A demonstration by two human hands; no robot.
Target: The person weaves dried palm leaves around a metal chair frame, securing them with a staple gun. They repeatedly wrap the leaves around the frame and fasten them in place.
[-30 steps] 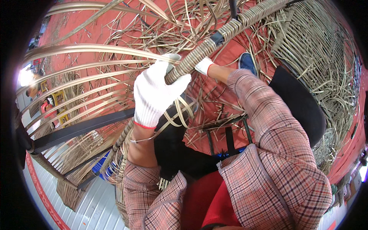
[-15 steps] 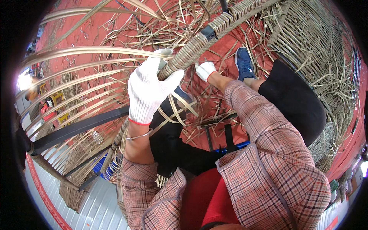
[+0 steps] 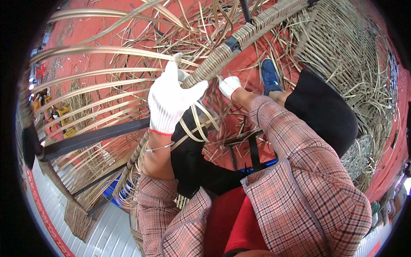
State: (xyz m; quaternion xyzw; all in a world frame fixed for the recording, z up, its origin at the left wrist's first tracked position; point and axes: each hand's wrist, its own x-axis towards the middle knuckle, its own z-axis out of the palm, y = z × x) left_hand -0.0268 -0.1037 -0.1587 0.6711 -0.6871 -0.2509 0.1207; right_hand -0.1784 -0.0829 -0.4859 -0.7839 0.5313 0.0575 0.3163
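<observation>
My left hand [image 3: 168,103], in a white knit glove, is closed around the lower end of a long bar wrapped with tan weaving strips [image 3: 212,61]. Its thumb lies along the near side and a finger points upward by the pale strips [image 3: 115,50]. These strips fan out from the bar toward the left. Just right of the bar is my right hand [image 3: 230,87], also gloved, with its fingers curled together; what they hold, if anything, I cannot make out. Loose looped strips [image 3: 195,124] hang below my left hand.
A dark metal strut [image 3: 94,137] of the frame crosses at left. Loose strip offcuts [image 3: 180,32] litter the red floor. A woven panel [image 3: 338,38] lies at the right. Near my legs are a blue shoe [image 3: 270,76] and a blue object [image 3: 113,188].
The wrapped bar and frame sit slightly shifted in view. My left hand has moved a little to the right, one finger now more upright. My right hand has barely moved.
</observation>
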